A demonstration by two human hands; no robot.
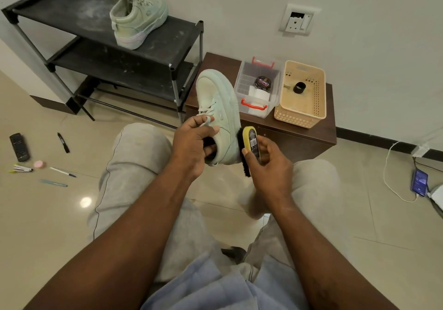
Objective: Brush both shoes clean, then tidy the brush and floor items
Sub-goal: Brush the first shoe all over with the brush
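My left hand (195, 142) grips a pale green sneaker (219, 108) by its opening, fingers inside, toe pointing away from me. My right hand (268, 158) holds a yellow-backed brush (249, 142) with black bristles pressed against the shoe's right side near the heel. The second pale green sneaker (137, 18) stands on the top shelf of a black shoe rack (72, 15). On the floor at left lie a remote (19, 147), a black marker (63, 142), a pink round item (39, 164), a pen (62, 172), a small stapler-like item (21, 168) and a teal stick (54, 183).
A low brown cabinet (299, 137) carries a clear box (257, 89) with a polish tin and a beige basket (302, 94) holding a black ring. A phone (419, 182) on a white cable lies on the floor at right. My grey-trousered knees flank the hands.
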